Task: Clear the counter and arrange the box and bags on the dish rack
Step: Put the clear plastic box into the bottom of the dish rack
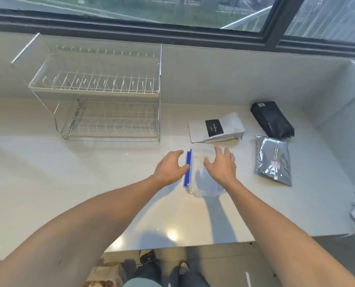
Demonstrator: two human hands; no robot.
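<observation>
Pale stone counter (pixel 89 193) under a dark-framed window (pixel 172 27), and both bare arms are reaching in from the near edge. Dead centre sits the clear plastic box (pixel 201 183), lid on, a blue clip (pixel 188 168) running down its left side. Left hand (pixel 169 167) is at that clip, thumb touching it and fingers curved above the box's far-left corner; whether it truly grips, I cannot tell. Right hand (pixel 222 165) lies flat on the lid, fingers spread and relaxed, pressing rather than clutching.

Beyond the box, just past its far edge, a white bag (pixel 230 125) with a black label lies on its side. Toward the counter's right edge, 2 more bags: a black bag (pixel 272 119) farther back near the wall, and a silver bag (pixel 272 160) nearer, the 2 almost touching end to end.

Over at the far left corner stands the 2-tier wire dish rack (pixel 102 94), against the wall, well apart from box and bags.
</observation>
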